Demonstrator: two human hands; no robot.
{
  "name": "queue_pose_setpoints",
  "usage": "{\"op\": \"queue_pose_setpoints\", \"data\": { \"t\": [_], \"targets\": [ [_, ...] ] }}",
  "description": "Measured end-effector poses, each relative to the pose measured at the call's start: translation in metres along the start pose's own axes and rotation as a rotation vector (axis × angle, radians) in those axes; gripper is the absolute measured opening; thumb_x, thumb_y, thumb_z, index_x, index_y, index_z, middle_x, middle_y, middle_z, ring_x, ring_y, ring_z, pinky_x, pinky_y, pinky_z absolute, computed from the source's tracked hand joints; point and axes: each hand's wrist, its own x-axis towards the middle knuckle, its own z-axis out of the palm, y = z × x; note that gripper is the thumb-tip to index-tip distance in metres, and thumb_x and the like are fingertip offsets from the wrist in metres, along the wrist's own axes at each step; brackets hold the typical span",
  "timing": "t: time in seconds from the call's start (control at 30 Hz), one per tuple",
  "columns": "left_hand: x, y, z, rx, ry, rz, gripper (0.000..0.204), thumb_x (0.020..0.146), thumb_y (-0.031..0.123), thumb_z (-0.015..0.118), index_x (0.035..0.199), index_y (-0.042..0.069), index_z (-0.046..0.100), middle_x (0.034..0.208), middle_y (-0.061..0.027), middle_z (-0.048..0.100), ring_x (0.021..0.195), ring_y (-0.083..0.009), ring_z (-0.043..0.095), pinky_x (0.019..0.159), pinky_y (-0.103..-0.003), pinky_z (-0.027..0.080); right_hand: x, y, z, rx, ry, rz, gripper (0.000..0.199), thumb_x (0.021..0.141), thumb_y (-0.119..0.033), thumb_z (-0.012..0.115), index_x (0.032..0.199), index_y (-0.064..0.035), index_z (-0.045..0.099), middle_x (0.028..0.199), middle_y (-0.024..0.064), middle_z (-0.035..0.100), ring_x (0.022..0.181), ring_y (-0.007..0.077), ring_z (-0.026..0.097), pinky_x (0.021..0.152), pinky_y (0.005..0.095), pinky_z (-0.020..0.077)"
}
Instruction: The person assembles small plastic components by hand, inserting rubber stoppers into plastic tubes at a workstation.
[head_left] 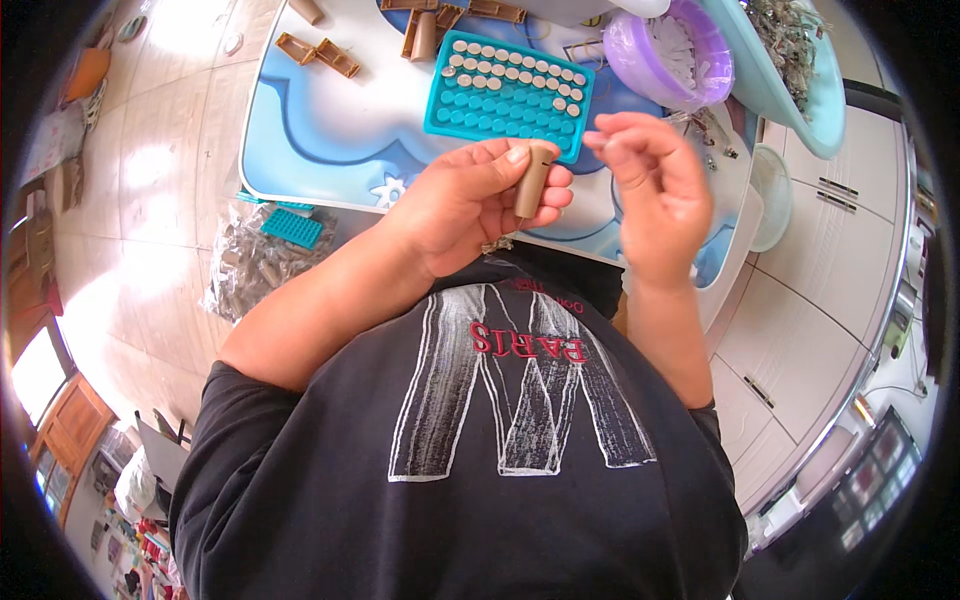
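My left hand (468, 190) is closed around a tan plastic tube (534, 182), held tilted over the table's near edge with the thumb on its upper end. A dark slit shows near the top of the tube. To the right, my right hand (660, 195) is raised apart from the tube, thumb and forefinger drawn together. Its fingertips are slightly blurred, and anything between them is too small to make out. Just beyond both hands lies a teal tray (432, 112) of round pockets, several holding whitish discs (512, 72).
Brown half-shells (337, 58) lie on the blue-and-white table (330, 140). A purple basin (722, 60) with white pieces and a pale teal basin (822, 110) of tangled small parts stand at the right. A clear bag (250, 265) of tan parts sits left below the table.
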Motion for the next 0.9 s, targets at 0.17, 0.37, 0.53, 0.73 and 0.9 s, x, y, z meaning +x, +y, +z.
{"op": "queue_pose_setpoints", "data": {
  "t": [0.17, 0.37, 0.53, 0.73, 0.9],
  "targets": [
    [-0.001, 0.003, 0.013, 0.035, 0.083, -0.032, 0.034, 0.096, 0.025, 0.044, 0.118, -0.002, 0.049, 0.101, -0.0107, 0.062, 0.090, -0.0192, 0.062, 0.085, -0.031, 0.050, -0.015, 0.010, 0.006, -0.143, -0.023, -0.106, 0.007, 0.080, 0.001, 0.064, 0.085, -0.0016, 0.060, 0.098, 0.0111, 0.060, 0.087, 0.0183, 0.059, 0.079, 0.0297, 0.0470],
    [-0.001, 0.002, 0.015, 0.062, 0.096, -0.031, 0.037, 0.094, 0.023, 0.047, 0.121, -0.003, 0.049, 0.100, -0.0127, 0.063, 0.091, -0.0204, 0.061, 0.080, -0.033, 0.048, -0.018, 0.014, 0.007, -0.185, -0.004, -0.146, 0.006, 0.079, 0.000, 0.065, 0.084, -0.0015, 0.061, 0.097, 0.0106, 0.061, 0.085, 0.0187, 0.059, 0.078, 0.0293, 0.0465],
    [-0.001, 0.004, 0.025, 0.122, 0.166, -0.041, 0.032, 0.096, 0.029, 0.043, 0.103, 0.001, 0.056, 0.091, -0.0080, 0.061, 0.085, -0.0162, 0.059, 0.080, -0.029, 0.047, -0.019, 0.013, 0.010, -0.181, 0.006, -0.113, 0.007, 0.078, 0.000, 0.066, 0.083, -0.0013, 0.061, 0.095, 0.0106, 0.061, 0.084, 0.0195, 0.059, 0.077, 0.0295, 0.0462],
    [-0.002, 0.002, 0.027, 0.126, 0.212, -0.025, 0.030, 0.096, 0.029, 0.044, 0.102, 0.002, 0.057, 0.091, -0.0080, 0.061, 0.083, -0.0144, 0.059, 0.075, -0.026, 0.048, -0.018, 0.016, 0.008, -0.277, -0.021, -0.149, 0.009, 0.077, 0.000, 0.066, 0.086, -0.0012, 0.062, 0.094, 0.0109, 0.062, 0.083, 0.0204, 0.059, 0.076, 0.0297, 0.0463],
    [0.001, -0.003, 0.013, 0.160, 0.065, 0.014, 0.035, 0.096, 0.029, 0.044, 0.115, 0.002, 0.055, 0.092, -0.0075, 0.061, 0.088, -0.0166, 0.061, 0.080, -0.028, 0.048, -0.017, 0.007, 0.008, -0.440, -0.027, -0.290, 0.008, 0.079, 0.002, 0.063, 0.085, -0.0010, 0.059, 0.088, 0.0117, 0.060, 0.078, 0.0230, 0.059, 0.070, 0.0306, 0.0475]
  ]
}}
